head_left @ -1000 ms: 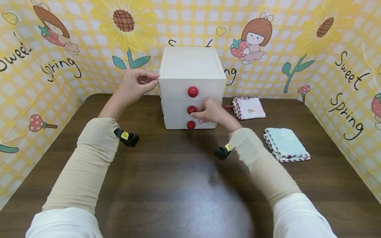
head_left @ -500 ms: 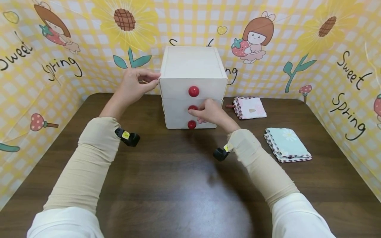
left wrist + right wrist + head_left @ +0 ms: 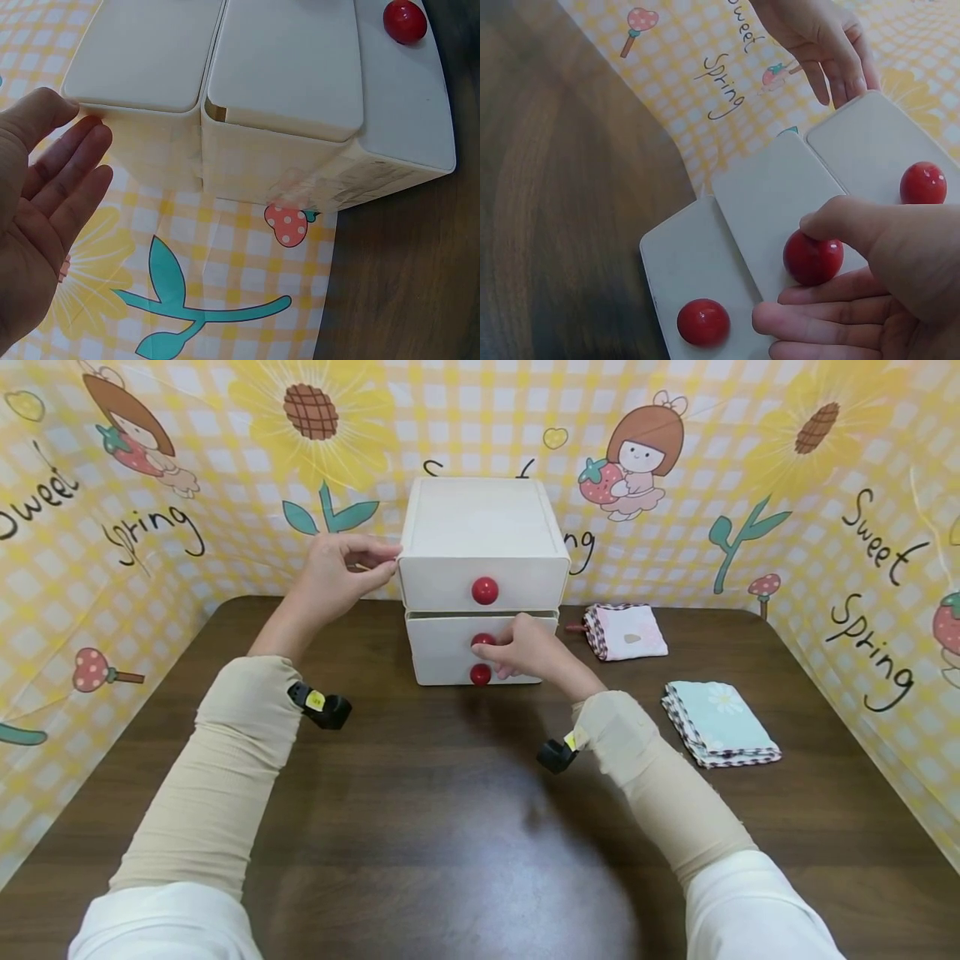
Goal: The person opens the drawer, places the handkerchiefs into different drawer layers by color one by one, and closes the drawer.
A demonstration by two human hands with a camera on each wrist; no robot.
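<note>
A small white drawer cabinet [image 3: 483, 518] stands at the back of the table, its three drawers each fronted by a round red knob. My right hand [image 3: 528, 647] pinches the middle drawer's knob [image 3: 813, 257], thumb on one side and fingers on the other. That middle drawer [image 3: 285, 71] juts out slightly past the top one, with a dark gap along its upper edge. At the cabinet's upper left front corner, my left hand [image 3: 337, 572] touches the edge with thumb and fingertips, fingers fairly straight. The top drawer [image 3: 442, 583] and the bottom knob [image 3: 481, 674] are also visible.
Right of the cabinet lies a folded white and pink cloth [image 3: 633, 632]. Nearer on the right sits a folded light blue cloth [image 3: 723, 722] with a checked edge. A yellow checked printed sheet [image 3: 465, 410] hangs behind and beside the brown table [image 3: 420, 827].
The middle drawer has come out a little toward me with my right hand on its knob, opening a gap below the top drawer. My left hand stays at the corner.
</note>
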